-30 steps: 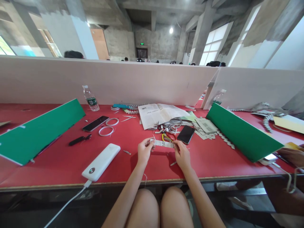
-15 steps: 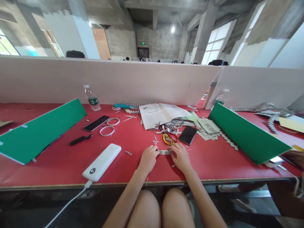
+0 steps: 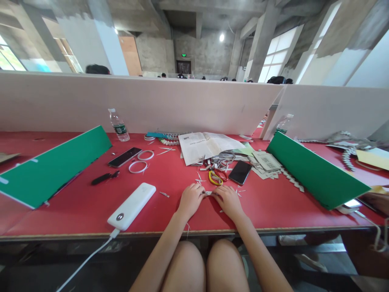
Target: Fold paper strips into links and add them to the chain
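both hands at the near middle of the desk (image 3: 170,217), meeting over a small paper strip (image 3: 208,193). left hand (image 3: 191,200) has its fingertips closed on the strip's left end; right hand (image 3: 230,201) likewise on the right end. only a short pale length shows between them; the thumbs are mostly hidden, so the exact pinch cannot be told. strip low, at or very near the red surface; whether it lies fully flat, cannot tell.

on handling, my judgement: thin paper like this wants an even grip at both ends, fingertips level, so the edges line up and the strip does not skew. use the desk as backing and press outward from the middle with light, steady force. too much pull could tear it or drag a crease off line. wrists low, forearms quiet, small finger movements only.

surroundings: loose slivers (image 3: 199,178) just beyond the left hand, best not caught beneath the strip. yellow-and-red-handled tool (image 3: 210,179) close beyond the fingers, black phone (image 3: 240,173) to its right. newspaper sheet (image 3: 209,147) farther back, over a heap of cut pieces.
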`<state>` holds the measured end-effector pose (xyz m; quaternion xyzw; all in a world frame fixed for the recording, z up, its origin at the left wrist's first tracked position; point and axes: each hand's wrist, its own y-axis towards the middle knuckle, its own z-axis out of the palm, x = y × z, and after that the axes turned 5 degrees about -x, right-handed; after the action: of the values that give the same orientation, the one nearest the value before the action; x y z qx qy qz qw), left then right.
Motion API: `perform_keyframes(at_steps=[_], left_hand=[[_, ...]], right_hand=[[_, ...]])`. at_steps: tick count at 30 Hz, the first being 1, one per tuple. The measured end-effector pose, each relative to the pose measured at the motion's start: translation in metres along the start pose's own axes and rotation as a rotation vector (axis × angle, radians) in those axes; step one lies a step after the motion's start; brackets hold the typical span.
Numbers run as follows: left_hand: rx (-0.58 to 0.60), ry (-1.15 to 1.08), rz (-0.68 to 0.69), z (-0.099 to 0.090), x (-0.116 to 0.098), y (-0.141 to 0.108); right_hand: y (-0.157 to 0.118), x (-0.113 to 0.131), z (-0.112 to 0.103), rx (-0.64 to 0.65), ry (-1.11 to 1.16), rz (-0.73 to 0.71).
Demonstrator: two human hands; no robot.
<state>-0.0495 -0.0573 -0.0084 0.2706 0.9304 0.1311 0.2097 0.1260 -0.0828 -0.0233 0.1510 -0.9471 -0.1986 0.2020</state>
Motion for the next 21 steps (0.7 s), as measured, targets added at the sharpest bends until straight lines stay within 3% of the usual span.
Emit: perform_keyframes(at_steps=[7, 11, 16, 21], left_hand=[[0.074, -0.029, -0.047, -0.003, 0.004, 0.014], [0.122, -0.07, -0.006, -0.005, 0.008, 0.022], [0.119, -0.109, 0.057, -0.01, 0.016, 0.018], [0.124, -0.115, -0.044, -0.017, 0.018, 0.009]], right_hand=[[0.005, 0.003, -0.005, 0.023, 0.035, 0.101], [0.008, 0.006, -0.006, 0.017, 0.042, 0.18], [0.007, 0.006, -0.003, -0.026, 0.04, 0.225], [0.004, 0.003, 0.001, -0.059, 0.047, 0.239]])
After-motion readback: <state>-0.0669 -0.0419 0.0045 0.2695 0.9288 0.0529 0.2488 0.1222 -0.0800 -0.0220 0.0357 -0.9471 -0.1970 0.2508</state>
